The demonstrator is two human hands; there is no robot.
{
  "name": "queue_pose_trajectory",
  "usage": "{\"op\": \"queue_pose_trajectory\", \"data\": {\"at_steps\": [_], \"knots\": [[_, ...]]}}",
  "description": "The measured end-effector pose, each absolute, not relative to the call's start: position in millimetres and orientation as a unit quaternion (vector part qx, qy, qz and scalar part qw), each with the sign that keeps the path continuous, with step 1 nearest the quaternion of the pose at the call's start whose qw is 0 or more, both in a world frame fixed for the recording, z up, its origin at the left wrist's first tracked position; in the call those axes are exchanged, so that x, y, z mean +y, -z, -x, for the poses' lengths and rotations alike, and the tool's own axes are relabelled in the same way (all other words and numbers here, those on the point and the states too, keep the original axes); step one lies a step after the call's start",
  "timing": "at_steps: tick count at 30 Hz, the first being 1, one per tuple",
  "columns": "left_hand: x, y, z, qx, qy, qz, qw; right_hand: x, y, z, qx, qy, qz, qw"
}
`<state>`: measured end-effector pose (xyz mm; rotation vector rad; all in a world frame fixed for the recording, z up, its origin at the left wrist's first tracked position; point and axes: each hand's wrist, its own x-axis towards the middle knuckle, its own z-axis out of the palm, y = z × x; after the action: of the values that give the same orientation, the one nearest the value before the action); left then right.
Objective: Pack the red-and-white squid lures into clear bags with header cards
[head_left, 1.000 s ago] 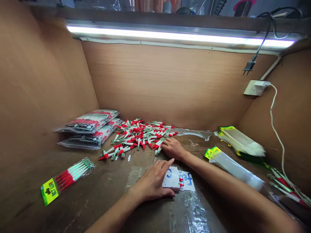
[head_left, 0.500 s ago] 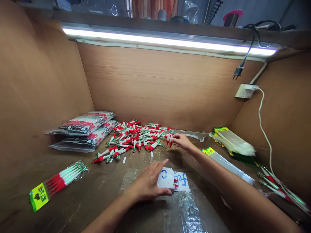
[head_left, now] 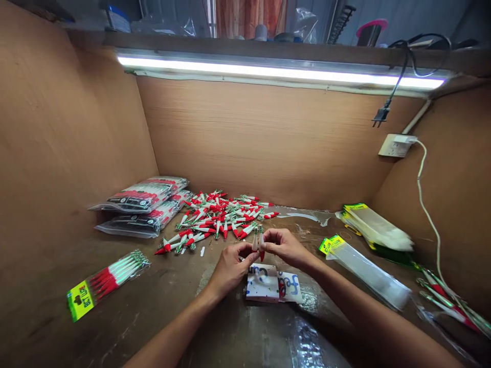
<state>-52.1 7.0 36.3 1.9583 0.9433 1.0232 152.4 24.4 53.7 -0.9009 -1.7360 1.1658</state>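
Note:
Two red-and-white fishing lures [head_left: 261,239] stand upright between my hands, red ends down. My right hand [head_left: 286,248] pinches one of them from the right. My left hand [head_left: 233,266] closes its thumb and fingers on the other from the left. Just below them a folded white card holder [head_left: 263,289] with blue lettering lies on the table, with a bit of red showing at its opening. Behind my hands spreads a loose pile of the same lures [head_left: 218,212], white and red with green-looking hooks.
Stacked bags of lures [head_left: 140,199] sit at the back left, and a packed lure pouch [head_left: 107,281] lies in front of them. Clear pouches [head_left: 370,271] and another pouch stack [head_left: 378,227] lie at right. A white cable [head_left: 420,189] hangs on the right wall.
My right hand has come back from the pile's edge with lures. My left hand has left the card holder and moved up to meet it at the lures.

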Motion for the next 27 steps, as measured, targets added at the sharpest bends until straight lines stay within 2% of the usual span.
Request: {"op": "queue_pose_trajectory", "data": {"at_steps": [4, 10, 12, 15, 17, 21, 25, 27], "knots": [[10, -32, 51, 0.382, -0.382, -0.758, 0.366, 25, -57, -151, -0.644, -0.455, 0.387, 0.478], [32, -18, 64, 0.494, -0.338, -0.722, 0.348, 15, -52, -169, -0.47, -0.647, 0.344, 0.492], [33, -23, 73, 0.521, -0.33, -0.722, 0.312, 6, -50, -179, -0.432, -0.681, 0.323, 0.495], [28, -36, 82, 0.548, -0.301, -0.755, 0.198, -12, -47, -193, -0.415, -0.7, 0.305, 0.494], [23, -40, 83, 0.514, -0.255, -0.806, 0.146, -23, -43, -204, -0.432, -0.688, 0.323, 0.485], [14, -30, 78, 0.39, -0.176, -0.888, 0.17, -34, -28, -227, -0.506, -0.589, 0.405, 0.483], [10, -19, 76, 0.374, -0.121, -0.903, 0.173, -34, -14, -247, -0.526, -0.513, 0.473, 0.487], [9, -21, 74, 0.379, -0.113, -0.903, 0.171, -34, -14, -251, -0.556, -0.436, 0.497, 0.504]]}}
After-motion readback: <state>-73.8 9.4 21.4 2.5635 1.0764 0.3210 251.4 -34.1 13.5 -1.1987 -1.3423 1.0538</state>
